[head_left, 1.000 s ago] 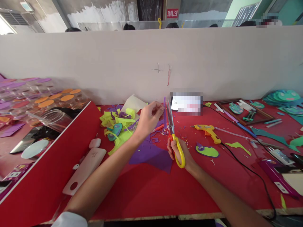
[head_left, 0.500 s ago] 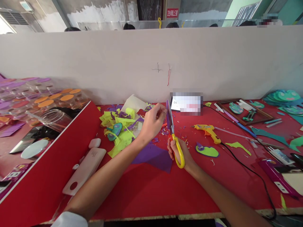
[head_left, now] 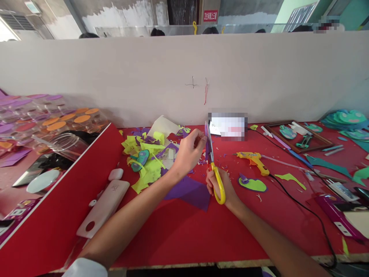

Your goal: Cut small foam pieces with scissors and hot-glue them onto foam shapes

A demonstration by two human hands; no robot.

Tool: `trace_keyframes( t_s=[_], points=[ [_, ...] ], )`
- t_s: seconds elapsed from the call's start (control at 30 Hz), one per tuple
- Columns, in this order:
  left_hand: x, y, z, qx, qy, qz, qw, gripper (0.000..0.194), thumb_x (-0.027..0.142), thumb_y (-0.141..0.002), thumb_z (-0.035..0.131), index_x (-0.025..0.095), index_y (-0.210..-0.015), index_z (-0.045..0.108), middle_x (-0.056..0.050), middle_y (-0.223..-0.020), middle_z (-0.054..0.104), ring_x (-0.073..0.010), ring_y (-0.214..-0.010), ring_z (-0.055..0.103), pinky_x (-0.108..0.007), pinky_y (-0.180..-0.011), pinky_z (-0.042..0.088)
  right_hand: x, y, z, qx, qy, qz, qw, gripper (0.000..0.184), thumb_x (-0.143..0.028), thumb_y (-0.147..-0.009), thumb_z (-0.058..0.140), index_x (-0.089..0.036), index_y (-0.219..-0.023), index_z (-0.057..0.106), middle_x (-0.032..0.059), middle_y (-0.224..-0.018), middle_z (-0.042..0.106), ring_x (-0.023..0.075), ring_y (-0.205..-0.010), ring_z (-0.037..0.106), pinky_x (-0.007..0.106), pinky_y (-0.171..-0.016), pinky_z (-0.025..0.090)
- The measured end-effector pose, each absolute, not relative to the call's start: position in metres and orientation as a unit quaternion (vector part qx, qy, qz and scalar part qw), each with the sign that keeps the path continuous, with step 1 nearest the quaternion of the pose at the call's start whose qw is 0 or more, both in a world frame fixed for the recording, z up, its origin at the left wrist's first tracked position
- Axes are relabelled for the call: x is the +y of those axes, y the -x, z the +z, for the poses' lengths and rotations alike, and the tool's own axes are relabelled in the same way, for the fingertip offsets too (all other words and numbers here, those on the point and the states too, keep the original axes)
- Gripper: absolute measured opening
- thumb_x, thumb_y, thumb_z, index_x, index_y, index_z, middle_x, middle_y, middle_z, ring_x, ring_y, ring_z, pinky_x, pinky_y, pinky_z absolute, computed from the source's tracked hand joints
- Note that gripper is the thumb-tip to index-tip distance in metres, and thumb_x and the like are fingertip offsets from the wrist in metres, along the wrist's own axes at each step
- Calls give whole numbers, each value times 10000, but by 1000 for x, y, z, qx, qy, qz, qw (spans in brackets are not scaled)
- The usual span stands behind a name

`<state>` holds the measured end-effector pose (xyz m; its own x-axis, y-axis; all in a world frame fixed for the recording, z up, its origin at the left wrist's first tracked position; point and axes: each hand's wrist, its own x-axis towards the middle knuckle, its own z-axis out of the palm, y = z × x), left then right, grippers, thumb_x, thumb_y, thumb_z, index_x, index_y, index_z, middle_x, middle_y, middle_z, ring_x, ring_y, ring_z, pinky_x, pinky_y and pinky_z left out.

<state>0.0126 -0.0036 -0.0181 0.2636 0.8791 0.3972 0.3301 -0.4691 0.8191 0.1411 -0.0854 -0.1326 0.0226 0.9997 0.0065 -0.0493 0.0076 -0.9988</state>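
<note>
Yellow-handled scissors (head_left: pixel 217 181) are in my right hand (head_left: pixel 226 186), their blades pointing away from me along a piece of purple foam sheet (head_left: pixel 206 142). My left hand (head_left: pixel 190 148) pinches that purple piece from the left side, with fingertips close to the blades. Below both hands a larger purple sheet (head_left: pixel 190 194) lies flat on the red table. To the left is a heap of yellow-green scraps (head_left: pixel 150 169) with a teal cut-out (head_left: pixel 140 161) on top. At the right lies a yellow-green oval shape with a purple edge (head_left: pixel 253 185).
A yellow glue gun (head_left: pixel 253 159) lies right of my hands, its black cord (head_left: pixel 305 217) running to the table's front edge. A lit phone (head_left: pixel 229 127) leans at the back wall. A red divider (head_left: pixel 63 204) and a power bank (head_left: pixel 105 207) are at the left.
My left hand has shifted slightly right and turned the purple piece, which now shows narrower beside the blades. The scissors have moved only a little.
</note>
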Motion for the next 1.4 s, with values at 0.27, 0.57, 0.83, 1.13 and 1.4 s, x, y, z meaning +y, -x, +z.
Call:
trace_keyframes(
  t_s=[0.27, 0.57, 0.83, 1.13, 1.4],
  points=[
    [-4, -13, -19, 408, -730, 450, 314, 220, 213, -967, 510, 199, -755, 452, 45, -628, 432, -99, -571, 347, -276, -565, 289, -88, -141, -124, -471, 513, 508, 507, 522, -721, -807, 653, -237, -736, 470, -92, -418, 455, 105, -305, 462, 203, -326, 357],
    [-5, -13, -19, 385, -715, 465, 352, 226, 242, -981, 499, 203, -764, 448, 33, -649, 462, -103, -576, 385, -270, -565, 317, -88, -140, -115, -439, 516, 506, 534, 608, -785, -757, 665, -243, -646, 410, -95, -417, 412, 92, -278, 447, 193, -290, 326],
    [1, -11, -20, 319, -634, 523, 472, 181, 226, -944, 565, 205, -783, 484, -23, -749, 687, -118, -672, 620, -260, -653, 493, -88, -140, -112, -437, 512, 504, 541, 625, -796, -775, 639, -238, -617, 408, -95, -417, 389, 81, -278, 429, 185, -287, 326],
    [10, -8, -21, 318, -642, 549, 431, 156, 255, -926, 661, 178, -812, 589, -10, -775, 638, -96, -708, 593, -241, -687, 492, -88, -142, -119, -448, 504, 510, 534, 605, -776, -812, 634, -234, -658, 413, -101, -436, 394, 74, -284, 421, 179, -290, 315],
    [11, -6, -19, 303, -604, 562, 478, 142, 145, -872, 670, 183, -989, 598, -28, -857, 675, -124, -812, 689, -270, -792, 541, -87, -141, -128, -437, 487, 529, 540, 569, -734, -841, 638, -234, -685, 413, -112, -460, 362, 57, -292, 368, 176, -299, 303]
  ],
)
